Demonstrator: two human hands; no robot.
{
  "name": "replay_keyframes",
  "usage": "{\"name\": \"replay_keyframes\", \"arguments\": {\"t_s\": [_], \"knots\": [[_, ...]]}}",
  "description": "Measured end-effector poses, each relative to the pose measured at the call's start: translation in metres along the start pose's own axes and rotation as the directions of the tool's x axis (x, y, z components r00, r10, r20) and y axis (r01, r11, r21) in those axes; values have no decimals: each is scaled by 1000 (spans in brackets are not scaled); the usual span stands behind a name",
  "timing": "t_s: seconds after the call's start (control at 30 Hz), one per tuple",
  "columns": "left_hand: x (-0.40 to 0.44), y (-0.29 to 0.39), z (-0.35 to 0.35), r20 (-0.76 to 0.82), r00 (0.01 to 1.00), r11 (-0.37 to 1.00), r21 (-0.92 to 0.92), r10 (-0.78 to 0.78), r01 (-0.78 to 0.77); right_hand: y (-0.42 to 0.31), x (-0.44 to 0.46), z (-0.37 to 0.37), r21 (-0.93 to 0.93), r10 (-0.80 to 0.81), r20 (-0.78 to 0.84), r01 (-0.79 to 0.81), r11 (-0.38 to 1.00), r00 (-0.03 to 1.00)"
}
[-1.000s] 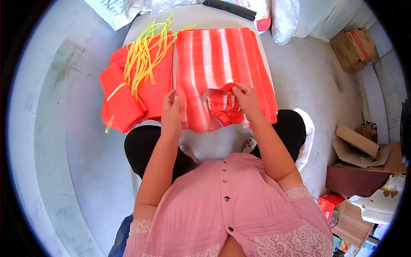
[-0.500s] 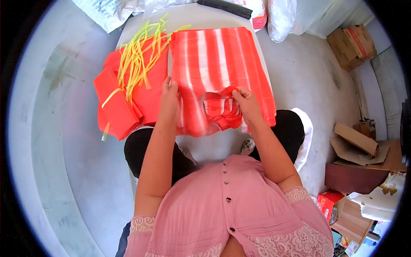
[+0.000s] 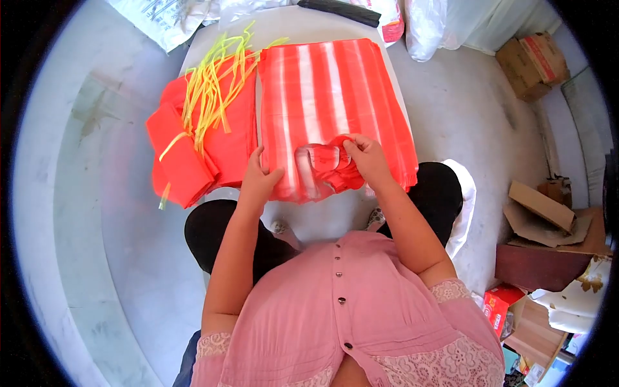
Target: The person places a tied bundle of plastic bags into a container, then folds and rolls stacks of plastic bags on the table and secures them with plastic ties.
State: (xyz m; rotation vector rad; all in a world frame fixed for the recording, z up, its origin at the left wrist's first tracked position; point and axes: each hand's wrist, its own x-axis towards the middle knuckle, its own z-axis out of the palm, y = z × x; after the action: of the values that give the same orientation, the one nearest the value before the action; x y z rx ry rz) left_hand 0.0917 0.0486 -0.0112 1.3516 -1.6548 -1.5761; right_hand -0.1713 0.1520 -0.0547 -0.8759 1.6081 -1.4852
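Observation:
A stack of red-and-white striped plastic sheets, likely bags [image 3: 316, 84], lies flat in front of me. The near part of the top bag is gathered into crumpled folds [image 3: 332, 161]. My right hand [image 3: 366, 160] pinches these folds between thumb and fingers. At the stack's near left edge is my left hand [image 3: 258, 184], its thumb and forefinger spread apart and nothing seen between them. To its left rest plain red folded bags [image 3: 235, 142], one bundle tied with a yellow strip. Loose yellow strips [image 3: 209, 97] lie across the red pile.
The pale table [image 3: 274, 32] holds both piles, with a black roll [image 3: 338, 11] at its far end. White plastic sacks [image 3: 425, 29] stand beyond. Cardboard boxes [image 3: 532, 64] are on the floor at right, and an opened carton [image 3: 548, 216] sits nearer me.
My left hand has moved down along the stack's left edge, and its thumb and forefinger have spread. My right hand still pinches the folds, shifted slightly left and down.

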Motion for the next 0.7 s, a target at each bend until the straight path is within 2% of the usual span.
{"name": "replay_keyframes", "arguments": {"t_s": [0.23,0.37,0.47,0.53,0.7], "knots": [[-29,4,-9,41,997,985,-161,-58,63,12,-2,2,-159,-233,48,238,958,971],[-30,6,-22,32,999,992,-124,3,1,-21,-20,6,-283,-386,87,394,874,918],[-33,14,-24,33,999,994,-106,17,-13,-27,-22,1,-520,-526,334,618,589,782],[-35,23,-21,25,1000,998,-66,-9,11,-36,-31,9,-525,-569,384,679,513,727],[-28,25,-10,31,999,986,-166,-15,20,-77,-63,56,-405,-654,513,829,387,556]]}}
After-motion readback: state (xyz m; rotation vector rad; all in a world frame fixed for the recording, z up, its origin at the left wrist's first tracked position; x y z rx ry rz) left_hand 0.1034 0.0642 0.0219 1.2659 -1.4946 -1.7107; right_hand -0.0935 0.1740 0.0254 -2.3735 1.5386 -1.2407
